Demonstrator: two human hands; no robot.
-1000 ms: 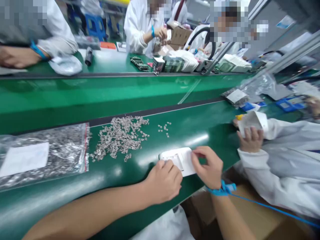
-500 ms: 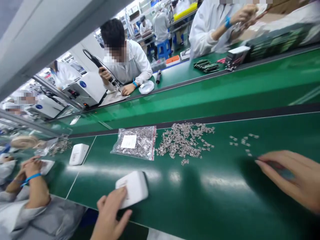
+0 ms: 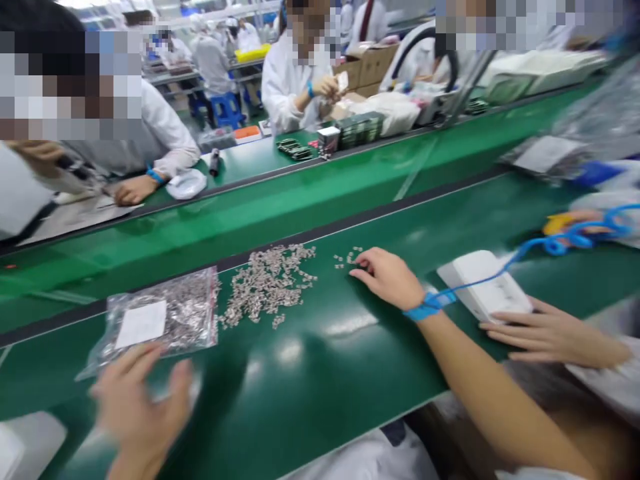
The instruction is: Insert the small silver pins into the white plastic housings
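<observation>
Right hand (image 3: pixel 390 277) — fingers loosely spread, palm down, fingertips at a small scatter of loose metal clips (image 3: pixel 347 257) on the green counter (image 3: pixel 350 373); whether a clip is pinched cannot be told. A blue wrist strap (image 3: pixel 425 307) rings its wrist, its coiled cord running off toward the counter's right end.

Left hand (image 3: pixel 143 407) — blurred, fingers open wide and holding nothing, over the counter's near edge at the left, just before a clear bag of clips (image 3: pixel 160 320) bearing a white label.

Main pile of clips (image 3: pixel 270 283) — between the bag and the small scatter, near the counter's far edge.

White plastic casing (image 3: pixel 483 287) — toward the counter's right end; a neighbouring person's hand (image 3: pixel 545 333) lies flat just beside it.

Far side of the line — seated people in white coats.
</observation>
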